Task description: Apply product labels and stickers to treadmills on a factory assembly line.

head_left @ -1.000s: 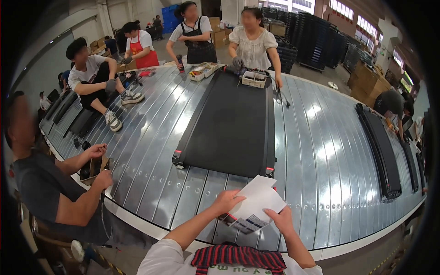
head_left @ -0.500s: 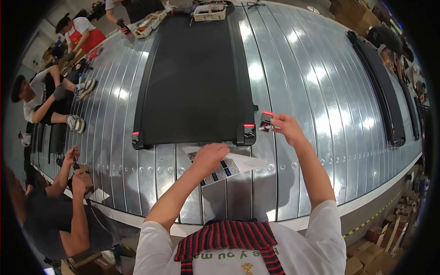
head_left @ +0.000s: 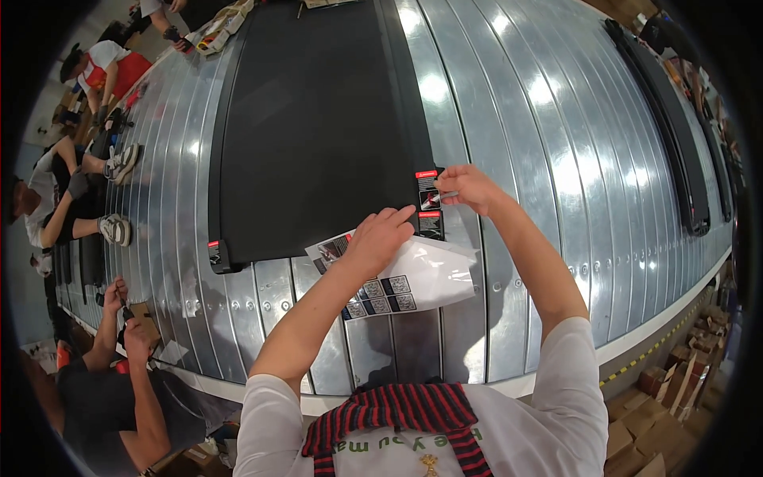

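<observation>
1. Right hand (head_left: 469, 187) pinching the edge of a label strip (head_left: 430, 208), long axis running away from the body, on the near right corner of the black treadmill deck (head_left: 318, 127)
2. Left hand (head_left: 380, 237) spread flat, fingertips touching the strip, palm on a white sticker sheet (head_left: 413, 278)
3. Small red label (head_left: 213, 245) at the near left corner

Right hand (head_left: 467, 187) pinches the edge of a small black warning label (head_left: 428, 194) with a red top strip, at the near right corner of a black treadmill deck (head_left: 318, 119). Left hand (head_left: 380, 236) rests fingertips on the deck edge just beside that label, its palm over a white sticker sheet (head_left: 421, 278). Sheet lies on the ribbed metal conveyor table (head_left: 556, 159). A seated person (head_left: 119, 389) works at the table's lower left edge.
</observation>
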### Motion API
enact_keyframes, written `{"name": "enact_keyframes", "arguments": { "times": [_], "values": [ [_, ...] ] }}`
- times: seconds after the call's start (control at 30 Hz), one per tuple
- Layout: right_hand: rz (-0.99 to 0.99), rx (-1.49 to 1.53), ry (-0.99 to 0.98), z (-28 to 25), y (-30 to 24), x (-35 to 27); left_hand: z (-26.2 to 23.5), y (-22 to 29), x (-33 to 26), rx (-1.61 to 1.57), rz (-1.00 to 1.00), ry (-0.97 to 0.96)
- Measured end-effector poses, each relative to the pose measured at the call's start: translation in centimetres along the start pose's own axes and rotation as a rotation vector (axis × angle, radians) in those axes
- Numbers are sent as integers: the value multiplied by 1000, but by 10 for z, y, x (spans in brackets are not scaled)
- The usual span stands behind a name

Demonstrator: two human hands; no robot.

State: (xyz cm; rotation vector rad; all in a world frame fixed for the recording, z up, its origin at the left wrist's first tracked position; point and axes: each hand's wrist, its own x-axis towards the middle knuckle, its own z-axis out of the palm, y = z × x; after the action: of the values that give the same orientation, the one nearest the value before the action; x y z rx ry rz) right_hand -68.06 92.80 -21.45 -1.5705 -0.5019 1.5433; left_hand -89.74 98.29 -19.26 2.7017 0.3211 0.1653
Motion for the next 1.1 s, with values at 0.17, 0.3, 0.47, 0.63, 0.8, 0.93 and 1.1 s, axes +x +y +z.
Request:
{"name": "enact_keyframes", "arguments": {
  "times": [0.17,0.3,0.47,0.63,0.8,0.93,1.1],
  "values": [
    [24,-44,10,-1,-2,4,3,-1,5,-5,-17,-16],
    [36,-59,19,0,-2,7,1,0,5,9,-31,-33],
    [54,-5,55,0,-3,4,-1,2,5,2,-16,-12],
    [56,-58,89,5,-6,3,1,-1,4,-6,14,10],
    [43,-133,139,9,-8,1,0,-2,4,-36,32,27],
    [42,-146,150,10,-7,2,0,-4,5,-41,9,-42],
    [19,-136,166,10,-5,2,2,-6,5,-38,40,-12]
  ]
}}
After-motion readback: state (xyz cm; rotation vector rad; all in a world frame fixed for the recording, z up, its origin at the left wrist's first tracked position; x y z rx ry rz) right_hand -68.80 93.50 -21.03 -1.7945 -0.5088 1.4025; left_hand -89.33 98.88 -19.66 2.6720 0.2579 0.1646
